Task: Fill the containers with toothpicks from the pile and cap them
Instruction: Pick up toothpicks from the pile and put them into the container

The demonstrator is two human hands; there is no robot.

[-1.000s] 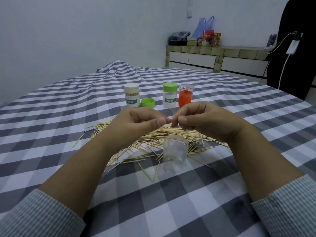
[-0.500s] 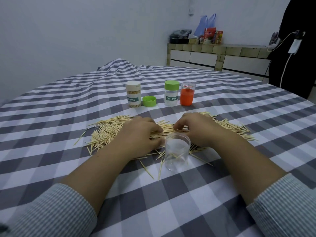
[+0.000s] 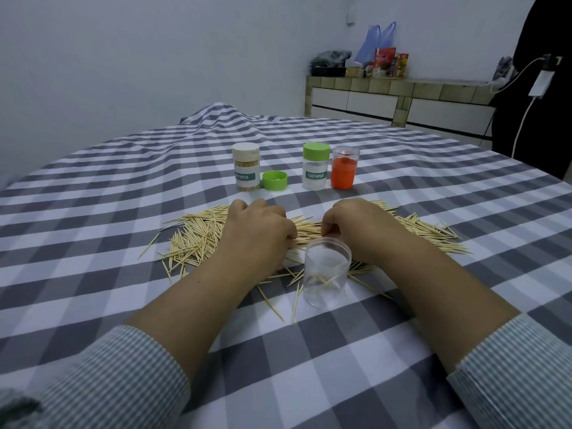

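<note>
Both hands rest on the scattered pile of pale wooden toothpicks (image 3: 198, 239) on the grey-and-white checked bench (image 3: 93, 274). The left hand (image 3: 257, 230) and right hand (image 3: 356, 224) have fingers curled down into the sticks; what they pinch cannot be told. The clear open plastic container (image 3: 326, 272) stands just before them. Bare cloth stretches toward the near edge.
</note>
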